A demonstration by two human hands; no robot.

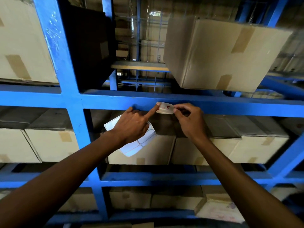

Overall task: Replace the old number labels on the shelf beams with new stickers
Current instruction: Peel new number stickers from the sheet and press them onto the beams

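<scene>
A white label (166, 108) with a red "-5" sits on the front of the blue shelf beam (230, 107). My left hand (133, 124) presses the label's left end with its straight index finger while its other fingers hold a white sticker sheet (141, 145) that hangs below the palm. My right hand (189, 120) pinches the label's right edge between thumb and fingertips. The label's lower edge reaches just below the beam.
A blue upright post (72, 99) crosses the beam left of my hands. A taped cardboard box (222, 53) sits on the shelf above to the right. More boxes (164, 150) fill the shelf below, behind the sheet, and lower beams (164, 176) run underneath.
</scene>
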